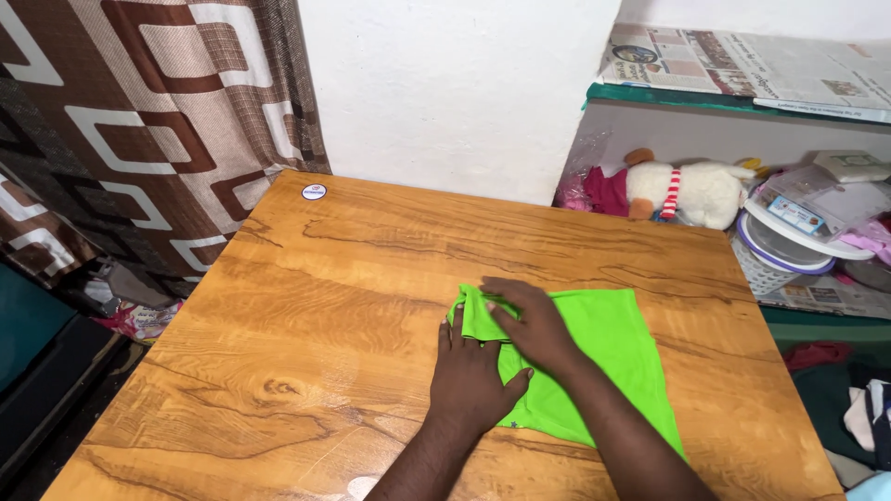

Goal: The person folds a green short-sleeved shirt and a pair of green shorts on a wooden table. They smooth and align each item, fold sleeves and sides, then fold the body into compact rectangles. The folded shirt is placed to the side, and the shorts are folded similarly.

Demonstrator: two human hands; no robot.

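Cloth covers much of the right half of the wooden table (pixel 306 306): one bright green garment (pixel 613 343), lying flat, with its left edge folded over into a small flap. Both hands rest on it. The left hand (pixel 471 371) lies palm down at the garment's left edge, fingers together and pointing away from the person, its heel on bare wood. The right hand (pixel 529 320) lies flat across the folded flap, fingers stretched out toward the left and pressing the fold down; it pinches nothing. Both forearms hide the garment's near-left part, and the lower right corner runs under the right arm, so its full outline cannot be made out.

One round sticker (pixel 314 192) sits near the table's far left corner. Beyond the far right edge lies one white stuffed toy (pixel 691 190) with a red-and-white striped band, partly behind clear plastic. One white basket (pixel 775 250) holds packets that are too cluttered to count. Newspaper (pixel 742 65) covers the shelf above. One brown patterned curtain (pixel 158 121) hangs on the left, cut off by the frame.
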